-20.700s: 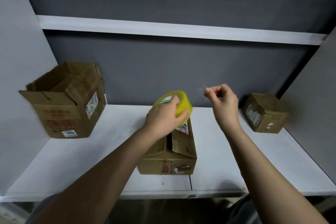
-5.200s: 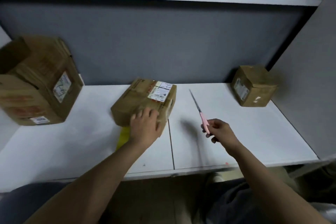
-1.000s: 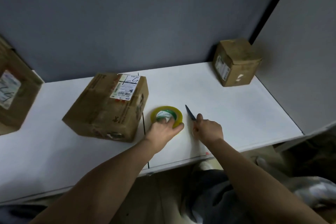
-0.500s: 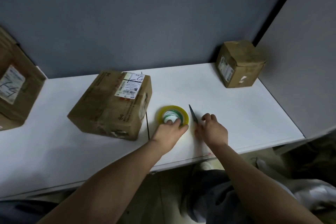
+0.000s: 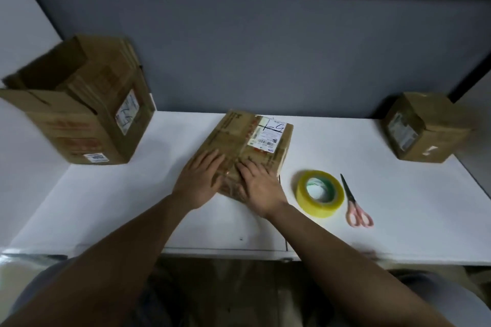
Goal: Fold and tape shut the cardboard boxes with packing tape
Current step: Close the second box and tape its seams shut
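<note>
On the white shelf (image 5: 345,141), far left, large open-topped box (image 5: 79,119) not yet folded. Mid-shelf, closed labelled box (image 5: 252,141): left hand (image 5: 198,178) and right hand (image 5: 261,187) lie flat on its near end, fingers straight, gripping nothing. Small closed box (image 5: 422,127) sits far right. Yellow tape roll (image 5: 320,193) lies flat just right of the labelled box, pink-handled scissors (image 5: 354,203) beside it. Step looks like pressing tape down: rub firmly from the seam outward and over the edges, box kept square, no bubbles.
</note>
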A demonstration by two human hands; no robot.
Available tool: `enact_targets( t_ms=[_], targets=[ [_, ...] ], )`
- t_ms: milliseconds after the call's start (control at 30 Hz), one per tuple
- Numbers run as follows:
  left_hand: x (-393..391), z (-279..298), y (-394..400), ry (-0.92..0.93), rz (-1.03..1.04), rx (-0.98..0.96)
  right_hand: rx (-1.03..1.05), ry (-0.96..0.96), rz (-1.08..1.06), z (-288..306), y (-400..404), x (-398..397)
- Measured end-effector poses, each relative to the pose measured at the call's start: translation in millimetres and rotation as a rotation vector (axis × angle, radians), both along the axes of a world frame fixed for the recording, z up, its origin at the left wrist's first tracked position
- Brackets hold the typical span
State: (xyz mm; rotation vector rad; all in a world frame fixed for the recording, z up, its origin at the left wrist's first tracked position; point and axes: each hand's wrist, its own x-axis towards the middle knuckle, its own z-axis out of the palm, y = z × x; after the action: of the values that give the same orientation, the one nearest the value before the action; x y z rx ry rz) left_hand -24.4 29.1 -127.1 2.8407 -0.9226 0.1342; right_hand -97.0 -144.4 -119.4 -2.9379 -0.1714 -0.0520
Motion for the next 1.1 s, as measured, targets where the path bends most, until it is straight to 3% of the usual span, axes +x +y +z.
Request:
enact_targets(
  t_ms=[100,233,400,533,700,933,1100],
  targets=[
    [0.9,-4.1,2.8,0.013,-0.017,0.032,-0.04,0.01,-0.044,-7.2,10.8,18.6],
    [-5.6,-10.3,2.7,-0.193,-0.074,0.048,-0.159,-0.048,-0.063,-13.7,6.2,19.2],
    [4.6,-17.7,0.0,-0.304,-0.102,0.082,-0.21,-0.044,-0.038,-22.1,0.4,18.5],
    [0.3,-25.9,-7.4,-0.166,-0.052,0.074,-0.239,-0.041,-0.062,-24.6,2.3,16.9],
    [-0.3,-24.9,-10.7,-0.121,-0.023,0.075,-0.212,-0.134,-0.053,-25.7,3.8,17.8],
    [-2.6,-21.1,-6.9,-0.12,-0.05,0.038,-0.161,-0.089,-0.149,-24.0,17.1,20.9],
    [-17.7,-15.3,12.3,-0.118,-0.125,-0.048,-0.105,-0.229,-0.005,-32.6,4.9,-2.7]
  ],
)
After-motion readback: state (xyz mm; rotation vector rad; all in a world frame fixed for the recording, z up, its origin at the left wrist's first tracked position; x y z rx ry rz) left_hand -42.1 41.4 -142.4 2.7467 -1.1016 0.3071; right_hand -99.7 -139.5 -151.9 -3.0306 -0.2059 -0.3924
